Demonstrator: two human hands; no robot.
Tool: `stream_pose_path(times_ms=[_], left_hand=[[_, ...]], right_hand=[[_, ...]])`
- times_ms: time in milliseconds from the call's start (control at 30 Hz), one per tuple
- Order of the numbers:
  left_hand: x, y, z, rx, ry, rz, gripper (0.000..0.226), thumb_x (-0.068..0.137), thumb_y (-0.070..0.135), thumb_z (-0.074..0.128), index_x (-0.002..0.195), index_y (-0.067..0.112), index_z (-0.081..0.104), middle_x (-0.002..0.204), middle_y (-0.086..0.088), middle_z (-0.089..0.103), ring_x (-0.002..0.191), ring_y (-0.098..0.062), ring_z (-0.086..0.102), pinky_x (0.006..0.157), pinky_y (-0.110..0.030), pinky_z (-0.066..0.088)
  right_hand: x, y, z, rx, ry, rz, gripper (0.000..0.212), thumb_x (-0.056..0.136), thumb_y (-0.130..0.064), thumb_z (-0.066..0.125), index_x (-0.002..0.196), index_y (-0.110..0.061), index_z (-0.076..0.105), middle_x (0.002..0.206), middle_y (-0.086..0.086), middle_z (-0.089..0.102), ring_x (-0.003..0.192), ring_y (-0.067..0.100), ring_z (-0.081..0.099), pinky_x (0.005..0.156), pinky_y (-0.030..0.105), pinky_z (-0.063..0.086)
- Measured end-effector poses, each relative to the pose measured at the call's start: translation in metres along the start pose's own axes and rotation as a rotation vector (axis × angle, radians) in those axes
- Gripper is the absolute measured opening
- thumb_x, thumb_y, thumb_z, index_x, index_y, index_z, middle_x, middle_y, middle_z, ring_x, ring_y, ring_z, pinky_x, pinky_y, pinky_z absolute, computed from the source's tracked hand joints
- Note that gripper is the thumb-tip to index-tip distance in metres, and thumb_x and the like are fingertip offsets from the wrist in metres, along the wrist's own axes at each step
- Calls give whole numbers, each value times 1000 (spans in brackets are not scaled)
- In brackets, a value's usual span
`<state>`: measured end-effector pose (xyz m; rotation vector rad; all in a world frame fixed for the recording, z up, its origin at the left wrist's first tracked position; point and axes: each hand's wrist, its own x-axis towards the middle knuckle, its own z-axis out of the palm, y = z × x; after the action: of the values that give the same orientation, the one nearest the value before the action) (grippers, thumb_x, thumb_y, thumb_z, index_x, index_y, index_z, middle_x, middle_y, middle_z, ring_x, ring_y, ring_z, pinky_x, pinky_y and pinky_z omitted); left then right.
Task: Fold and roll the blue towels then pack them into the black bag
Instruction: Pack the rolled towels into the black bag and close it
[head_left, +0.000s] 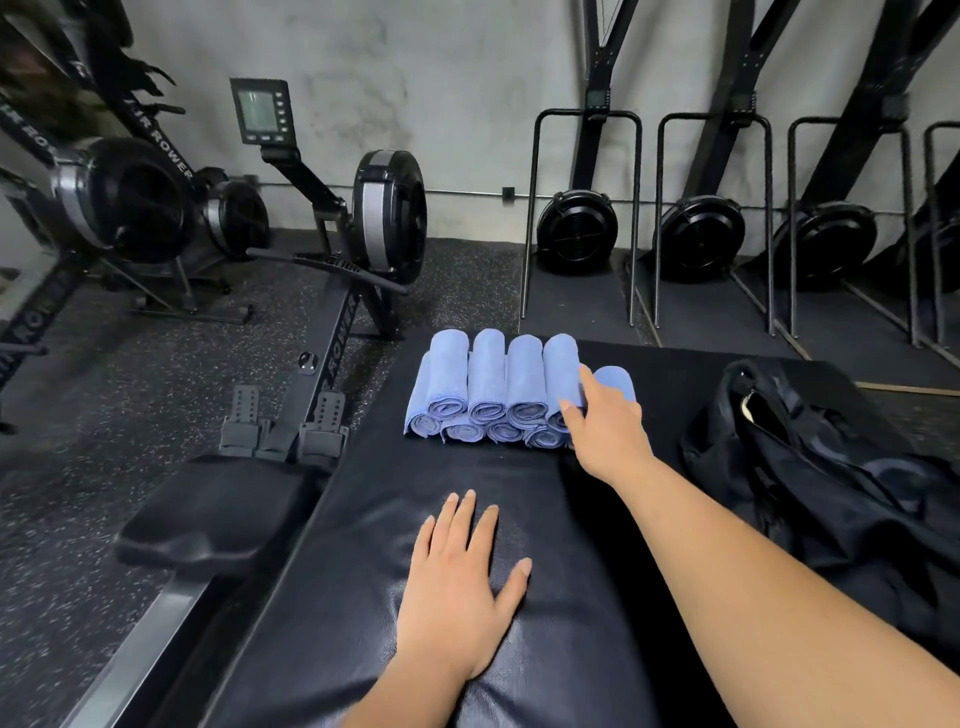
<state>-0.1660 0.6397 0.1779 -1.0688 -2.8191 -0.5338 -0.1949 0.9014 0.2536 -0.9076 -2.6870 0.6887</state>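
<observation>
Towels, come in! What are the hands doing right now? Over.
Left hand flat on the mat, empty. Right hand on the rightmost rolled blue towels, grip unclear. Black bag lies to their right, nothing between.

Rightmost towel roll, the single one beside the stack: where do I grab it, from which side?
Grip the rightmost towel roll round its middle from above, fingers down its free right side facing the black bag, thumb toward the stack. It lies lengthwise, pointing away from you, so squeezing across it should keep the coil shut. The right hand is over it.
</observation>
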Motion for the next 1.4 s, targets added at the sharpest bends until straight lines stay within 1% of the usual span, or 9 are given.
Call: stream_pose_path(times_ms=[67,233,400,533,867,1000,1133,1300,1400], left_hand=[[-1,1,-1,-18,12,24,77,102,74,23,165,30,31,176,4,11,163,-15,-5,131,-39,2],[-3,3,-5,94,21,103,69,104,64,37,156,21,47,171,-8,31,162,-27,17,128,-49,19],[-3,12,-8,241,-20,240,64,104,56,38,154,18,51,163,-13,43,155,-33,33,122,-50,25],[-9,36,-10,198,-40,260,63,104,56,37,153,20,52,161,-9,47,152,-29,41,119,-44,25],[-16,101,2,202,-86,409,64,105,58,35,158,24,46,166,-6,42,154,-27,37,121,-44,39],[-14,121,8,196,-128,455,69,105,60,27,165,26,30,174,-5,22,162,-27,17,130,-44,21],[-15,133,16,212,-155,508,71,105,62,27,166,26,27,175,-5,18,162,-28,11,131,-43,14],[-20,142,25,201,-189,525,70,106,62,27,167,30,18,177,-2,4,163,-25,-1,132,-40,4],[-20,142,30,195,-198,533,70,106,63,26,167,30,18,177,-2,5,163,-24,-1,132,-40,3]], right_hand=[[-23,4,-8,-9,-11,-12,59,106,-53,40,161,-40,22,134,6,53,124,40,43,93,49,43],[-78,28,-23,-136,-94,19,66,107,-56,40,165,-32,20,164,8,30,138,38,33,112,49,37],[-122,53,-46,-215,-104,25,68,106,-59,40,166,-33,18,170,7,20,150,33,22,114,48,40],[-141,78,-72,-252,-68,44,69,106,-60,40,166,-34,17,172,5,16,153,31,17,116,48,38],[-166,155,-134,-495,13,126,74,105,-64,35,167,-34,8,174,9,11,158,35,11,123,46,28],[-169,183,-137,-502,-95,191,82,103,-67,40,166,-39,-3,175,10,-4,160,37,-3,128,53,14],[-165,193,-135,-467,-190,228,84,101,-69,42,164,-46,-9,175,4,-15,160,36,-12,127,61,8],[-172,207,-110,-332,-292,279,80,100,-76,32,163,-49,-8,175,-7,-13,161,33,-12,124,67,7],[-179,213,-93,-358,-265,260,77,99,-79,23,163,-49,-5,175,-10,-8,161,32,-10,123,69,6]])
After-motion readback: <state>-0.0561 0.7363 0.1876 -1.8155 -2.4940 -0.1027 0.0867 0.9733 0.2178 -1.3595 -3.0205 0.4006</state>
